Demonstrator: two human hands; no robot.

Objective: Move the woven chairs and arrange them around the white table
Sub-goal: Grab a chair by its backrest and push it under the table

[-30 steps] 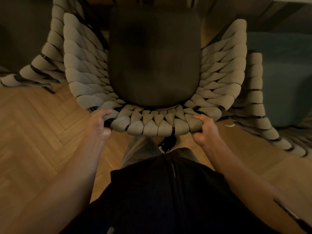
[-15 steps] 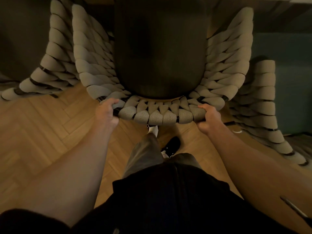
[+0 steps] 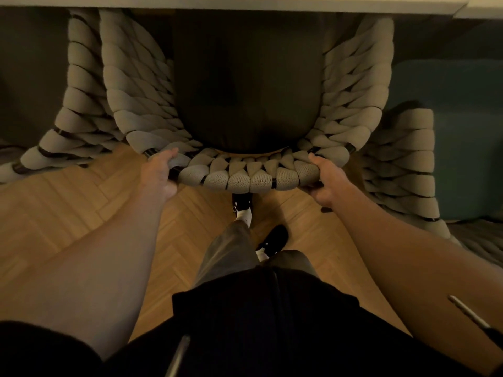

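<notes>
Where the herringbone wood floor [image 3: 89, 202] meets the white table [image 3: 245, 2], whose edge runs along the top of the view, a woven chair [image 3: 353, 104] sits with the front of its dark seat cushion [image 3: 245, 91] under that edge. A second woven chair [image 3: 79, 110] stands close on its left, a third [image 3: 405, 159] on its right. The left hand [image 3: 160, 172] and right hand [image 3: 325, 180] each grip the chair's padded back rail, fingers curled round it.

I see the held chair [image 3: 245, 104] hemmed by neighbouring chairs left [image 3: 68, 118] and right [image 3: 402, 159], table edge [image 3: 245, 1] ahead, bare floor [image 3: 68, 213] behind.
</notes>
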